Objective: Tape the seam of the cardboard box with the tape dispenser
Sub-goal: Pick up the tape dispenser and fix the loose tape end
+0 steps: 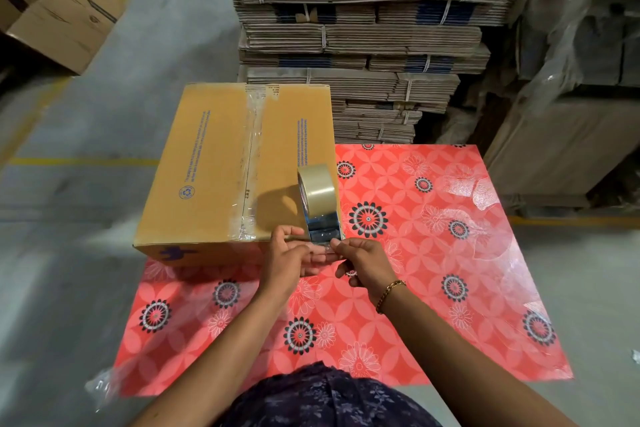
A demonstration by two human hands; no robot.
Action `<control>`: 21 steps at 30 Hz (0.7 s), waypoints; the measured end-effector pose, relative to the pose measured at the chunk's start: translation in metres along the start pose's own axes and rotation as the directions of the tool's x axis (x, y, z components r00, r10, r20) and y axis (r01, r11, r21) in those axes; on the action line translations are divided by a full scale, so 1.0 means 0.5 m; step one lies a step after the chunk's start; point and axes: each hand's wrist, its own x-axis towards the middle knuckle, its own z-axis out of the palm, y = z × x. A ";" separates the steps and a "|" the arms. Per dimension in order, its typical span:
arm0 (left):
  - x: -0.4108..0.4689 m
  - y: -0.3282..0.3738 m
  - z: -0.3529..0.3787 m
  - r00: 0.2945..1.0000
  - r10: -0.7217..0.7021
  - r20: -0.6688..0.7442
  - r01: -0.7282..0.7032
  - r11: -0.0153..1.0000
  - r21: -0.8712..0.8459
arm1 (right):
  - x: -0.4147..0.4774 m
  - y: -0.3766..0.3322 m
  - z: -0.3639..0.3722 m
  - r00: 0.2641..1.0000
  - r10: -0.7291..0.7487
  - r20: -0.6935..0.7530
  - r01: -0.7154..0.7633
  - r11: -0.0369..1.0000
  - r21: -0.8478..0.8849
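Left hand (290,255) and right hand (360,258) both pinched on tape dispenser (320,208) at near right corner of cardboard box (221,170). Clear tape (251,156) along box's top seam. Box on red floral table cover (433,253), left of centre.

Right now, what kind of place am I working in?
Most likely a packaging warehouse or carton store. Strapped bundles of flattened cardboard are stacked high just behind the table, more cartons sit on the concrete floor, and a yellow painted line marks the floor.
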 end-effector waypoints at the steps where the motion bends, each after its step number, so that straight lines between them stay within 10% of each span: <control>1: -0.002 0.001 -0.001 1.000 0.014 0.005 -0.015 1.000 0.010 | 0.001 -0.002 -0.002 1.000 -0.010 0.002 0.010 0.999 -0.033; 21: 0.001 -0.014 -0.001 0.997 0.042 0.070 -0.046 0.997 0.062 | -0.007 -0.031 -0.044 0.985 0.051 0.163 -0.034 0.994 -0.105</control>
